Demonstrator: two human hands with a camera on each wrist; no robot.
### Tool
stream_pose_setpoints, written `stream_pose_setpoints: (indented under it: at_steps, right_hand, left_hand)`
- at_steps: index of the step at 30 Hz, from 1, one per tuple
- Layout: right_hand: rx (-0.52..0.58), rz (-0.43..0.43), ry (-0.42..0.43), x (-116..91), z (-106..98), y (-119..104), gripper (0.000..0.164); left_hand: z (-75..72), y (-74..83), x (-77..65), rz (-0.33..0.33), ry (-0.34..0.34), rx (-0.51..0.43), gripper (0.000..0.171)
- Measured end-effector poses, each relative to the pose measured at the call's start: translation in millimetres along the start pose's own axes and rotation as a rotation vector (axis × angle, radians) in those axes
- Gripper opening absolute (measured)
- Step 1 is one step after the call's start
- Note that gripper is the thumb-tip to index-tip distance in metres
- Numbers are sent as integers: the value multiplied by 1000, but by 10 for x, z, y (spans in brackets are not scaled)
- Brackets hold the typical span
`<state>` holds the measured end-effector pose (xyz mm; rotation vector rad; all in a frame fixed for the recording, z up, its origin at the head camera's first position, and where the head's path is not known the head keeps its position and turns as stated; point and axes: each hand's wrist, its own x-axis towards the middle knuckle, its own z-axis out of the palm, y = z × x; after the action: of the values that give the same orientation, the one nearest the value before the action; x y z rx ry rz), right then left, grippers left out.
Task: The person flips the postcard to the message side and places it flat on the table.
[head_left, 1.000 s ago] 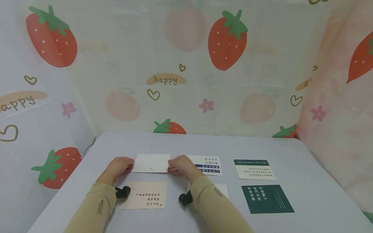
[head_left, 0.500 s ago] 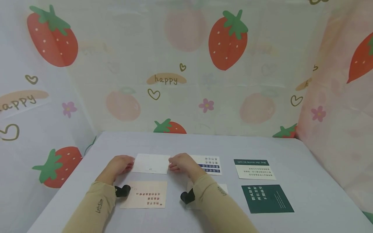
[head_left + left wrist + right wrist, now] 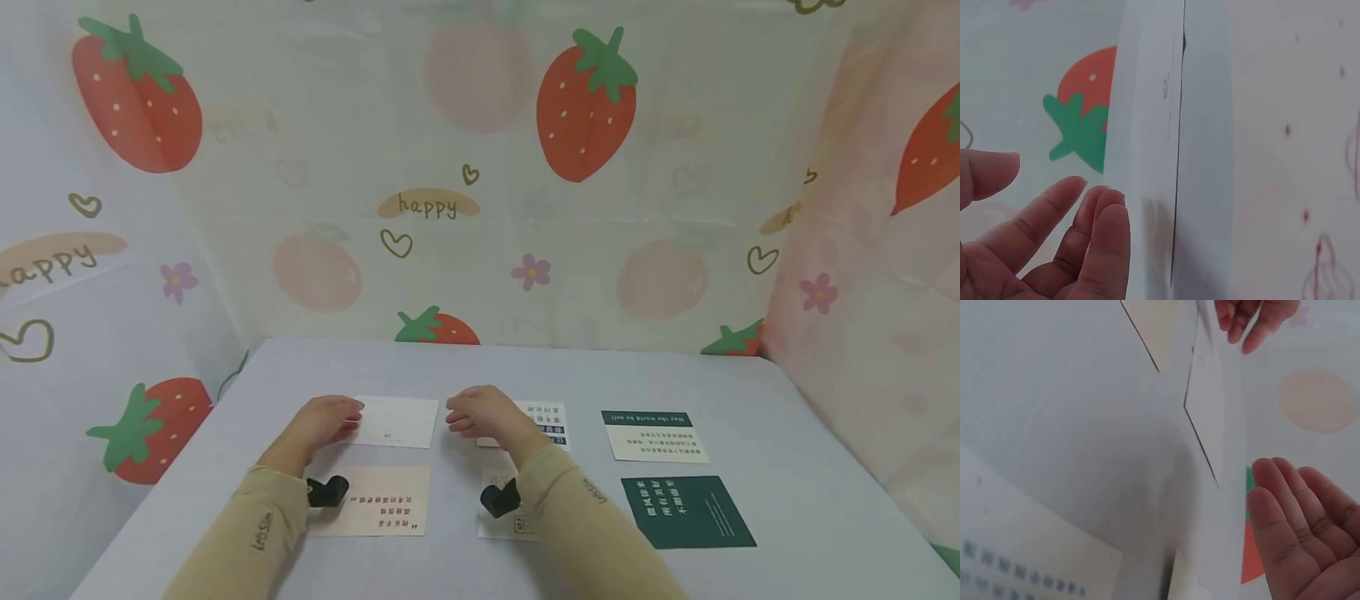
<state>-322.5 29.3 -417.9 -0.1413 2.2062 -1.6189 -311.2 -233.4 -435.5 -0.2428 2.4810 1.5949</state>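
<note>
In the head view a mostly blank white card (image 3: 401, 425) lies flat in the back row of the table. My left hand (image 3: 321, 425) hovers over its left end, hiding that part. To the card's right hovers my right hand (image 3: 495, 421), covering some of a white card with blue bands (image 3: 555, 414). Loosely bent fingers (image 3: 1107, 250) with nothing between them appear in the left wrist view. The right wrist view gives the same for the right fingers (image 3: 1269, 519), raised off the tabletop. Below my left wrist lies a cream card with red lettering (image 3: 382, 500).
Another pale card (image 3: 498, 531) is partly hidden by the right wrist camera (image 3: 501, 497). Farther right lie a green-and-white card (image 3: 656, 446) and a dark green card (image 3: 693, 517). Strawberry-print cloth (image 3: 465, 250) walls the white table (image 3: 585, 375) at the back and sides.
Both hands have come off the blank card's ends and risen. The left has shifted right over the card; the right has shifted slightly right. The cards look unmoved over the last half second.
</note>
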Motion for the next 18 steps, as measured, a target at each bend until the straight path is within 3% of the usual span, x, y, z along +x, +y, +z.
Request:
stream_pose_setpoints:
  at_steps: [9,18]
  right_hand:
    - [-8,-28,-21,-108,-214,-6,37]
    - [-40,-31,11,-191,-408,17,36]
  left_hand:
    - [157,122,-15,-1,-42,-51,37]
    - [282,203,-29,17,-59,-81,37]
